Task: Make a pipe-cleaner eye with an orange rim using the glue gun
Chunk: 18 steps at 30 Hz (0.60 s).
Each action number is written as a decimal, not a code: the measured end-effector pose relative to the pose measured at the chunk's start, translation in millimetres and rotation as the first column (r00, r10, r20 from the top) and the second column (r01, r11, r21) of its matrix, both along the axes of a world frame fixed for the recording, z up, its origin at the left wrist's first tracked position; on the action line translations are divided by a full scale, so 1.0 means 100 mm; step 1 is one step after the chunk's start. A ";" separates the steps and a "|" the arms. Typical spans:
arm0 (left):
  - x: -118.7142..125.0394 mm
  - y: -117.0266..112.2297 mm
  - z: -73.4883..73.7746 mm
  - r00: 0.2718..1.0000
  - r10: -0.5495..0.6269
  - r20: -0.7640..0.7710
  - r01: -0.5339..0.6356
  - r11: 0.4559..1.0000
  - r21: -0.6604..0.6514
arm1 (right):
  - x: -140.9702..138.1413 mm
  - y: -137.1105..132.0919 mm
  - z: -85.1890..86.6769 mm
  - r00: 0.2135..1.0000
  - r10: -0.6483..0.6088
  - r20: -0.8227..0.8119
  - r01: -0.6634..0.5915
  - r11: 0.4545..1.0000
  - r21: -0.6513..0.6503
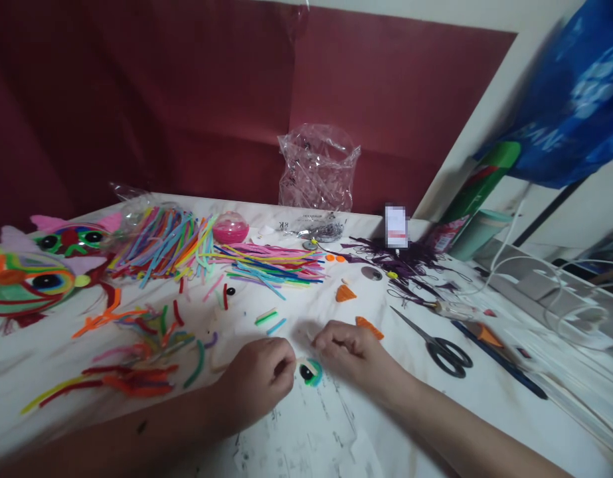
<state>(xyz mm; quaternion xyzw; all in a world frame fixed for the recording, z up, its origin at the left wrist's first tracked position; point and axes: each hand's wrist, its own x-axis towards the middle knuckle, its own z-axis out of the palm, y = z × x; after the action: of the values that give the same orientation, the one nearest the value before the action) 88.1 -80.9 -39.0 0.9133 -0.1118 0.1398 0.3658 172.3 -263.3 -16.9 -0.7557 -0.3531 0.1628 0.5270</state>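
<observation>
googly eye (pixel 309 374) lies beside left hand (pixel 263 375), fingers (pixel 283 346) partly hidden.

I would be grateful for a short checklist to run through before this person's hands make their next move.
1. Left hand free of anything: cannot tell; its fingers are curled.
2. Right hand free of anything: cannot tell; its fingertips are blurred.
3. Green-and-blue eye piece in sight: ok, between the hands.
4. Scissors clear of both hands: ok, lying beyond the right hand.
5. Loose fuzzy strips tidied: not ok, strewn on the left.
</observation>
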 end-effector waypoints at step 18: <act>0.06 0.07 -0.02 0.997 -0.050 0.054 0.047 0.997 0.057 | 0.15 -0.06 0.04 0.975 -0.027 0.219 0.151 0.802 -0.577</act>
<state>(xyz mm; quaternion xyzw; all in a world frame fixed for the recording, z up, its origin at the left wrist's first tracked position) 94.4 -73.5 -40.8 0.9159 -0.1478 0.1530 0.3404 187.3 -269.7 -12.9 -0.9101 -0.3000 0.1629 0.2348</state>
